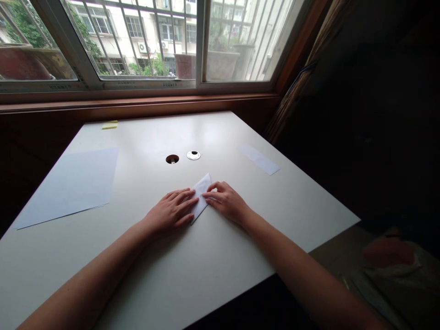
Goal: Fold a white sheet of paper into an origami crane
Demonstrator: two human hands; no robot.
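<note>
A small piece of folded white paper (202, 184) lies on the white table (220, 270), with a pointed end facing away from me. My left hand (172, 208) rests flat on its left side, fingers stretched out and slightly apart. From the right, my right hand (225, 200) pinches the paper's right edge between thumb and fingers. The fingertips of both hands cover parts of the paper, so its full fold is hidden.
Large white sheets (75, 183) lie at the left. A narrow paper strip (259, 159) is on the right. Beyond my hands are a round table hole (172, 159) and its cover (193, 155). Yellow slips (110, 124) lie near the window (144, 41).
</note>
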